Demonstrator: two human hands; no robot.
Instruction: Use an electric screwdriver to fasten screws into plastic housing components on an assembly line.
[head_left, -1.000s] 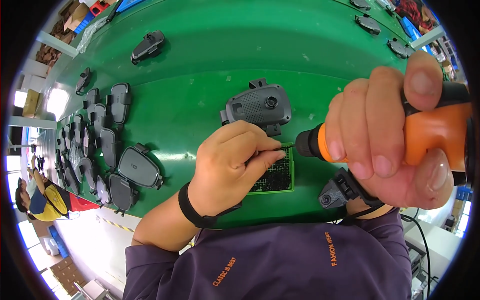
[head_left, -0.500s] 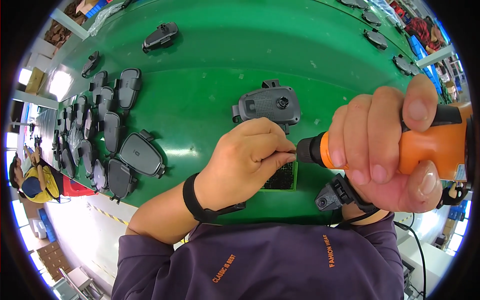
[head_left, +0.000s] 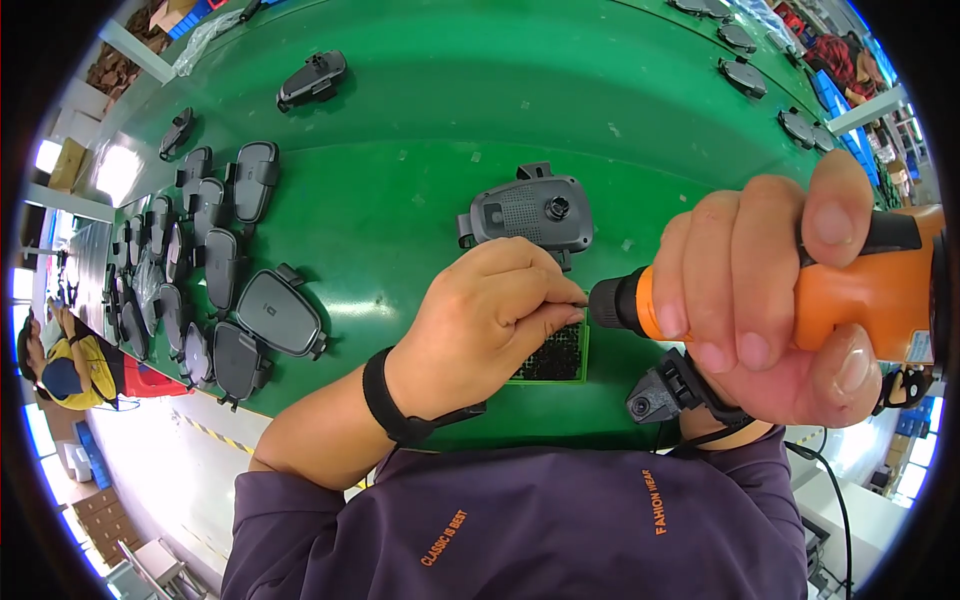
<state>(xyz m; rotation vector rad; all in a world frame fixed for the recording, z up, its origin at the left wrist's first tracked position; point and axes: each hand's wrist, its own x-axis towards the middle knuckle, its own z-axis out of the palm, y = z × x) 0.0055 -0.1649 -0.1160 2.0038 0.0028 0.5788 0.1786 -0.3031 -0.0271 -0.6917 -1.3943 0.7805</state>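
My right hand (head_left: 760, 290) wraps round an orange power screwdriver (head_left: 868, 290), its black nose pointing left. Thumb and forefinger of my left hand (head_left: 490, 335) are pinched together right at that nose; what they hold is too small to make out. Under my left fingers sits a green-rimmed tray (head_left: 583, 365) of small black parts, partly hidden by the hand. Just beyond, a dark grey phone holder (head_left: 530, 216) lies on the green table with its back up, showing a round black mount and side clamps.
Many similar phone holders (head_left: 238, 362) crowd the table's left side; one (head_left: 312, 80) lies farther back, and more (head_left: 742, 76) are at the far right. A small camera (head_left: 655, 395) is strapped at my right wrist. A person in yellow (head_left: 85, 370) is at the far left.
The view has shifted slightly, so the table and holders appear a little to the left. Both hands keep the same grip, left fingertips still at the screwdriver's nose.
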